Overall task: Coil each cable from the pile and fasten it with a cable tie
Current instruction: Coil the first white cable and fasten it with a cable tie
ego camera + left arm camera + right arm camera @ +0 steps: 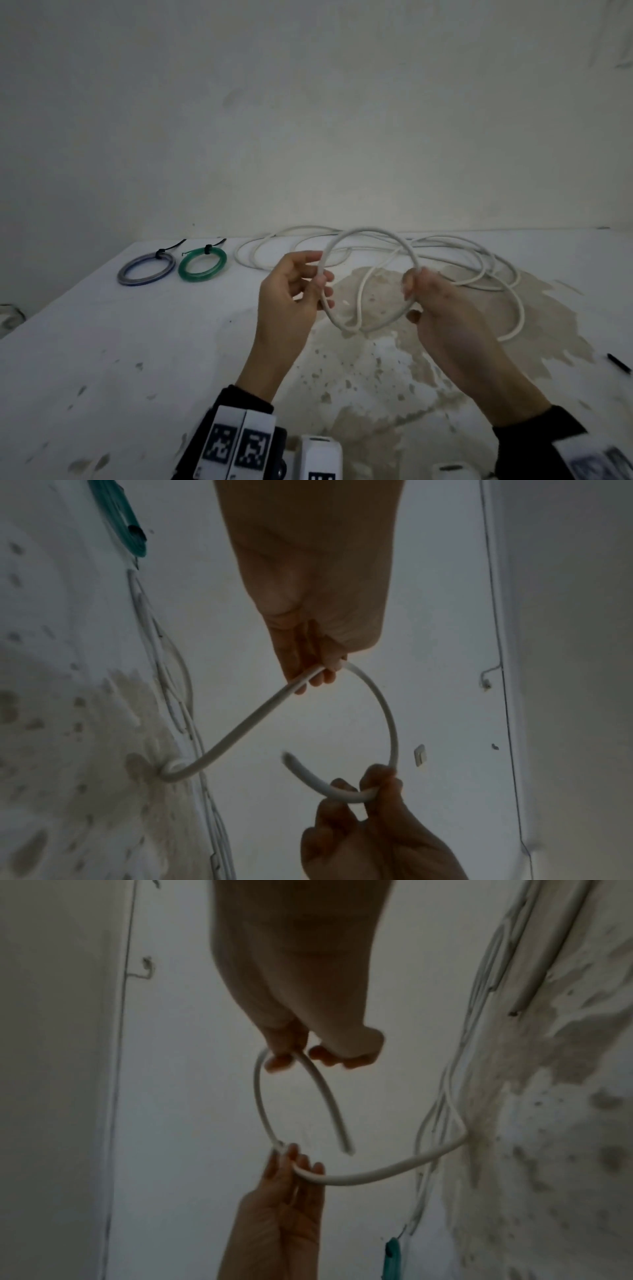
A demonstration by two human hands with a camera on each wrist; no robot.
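Observation:
A long white cable (366, 229) lies in loose loops at the back of the table, and one loop of it is raised between my hands. My left hand (320, 281) pinches the loop's left side between thumb and fingers. My right hand (411, 284) grips its right side, fingers curled round it. In the left wrist view the cable (385, 704) arcs from the left hand (315, 672) down to the right hand (373, 788), with the free end just past it. The right wrist view shows the same loop (377, 1176) running between the right hand (291, 1056) and the left hand (291, 1161).
A blue coil (146, 270) and a green coil (202, 263), each bound with a black tie, lie at the table's back left. A loose black cable tie (619, 363) lies at the right edge. The white table (137, 342) is stained; a wall stands close behind.

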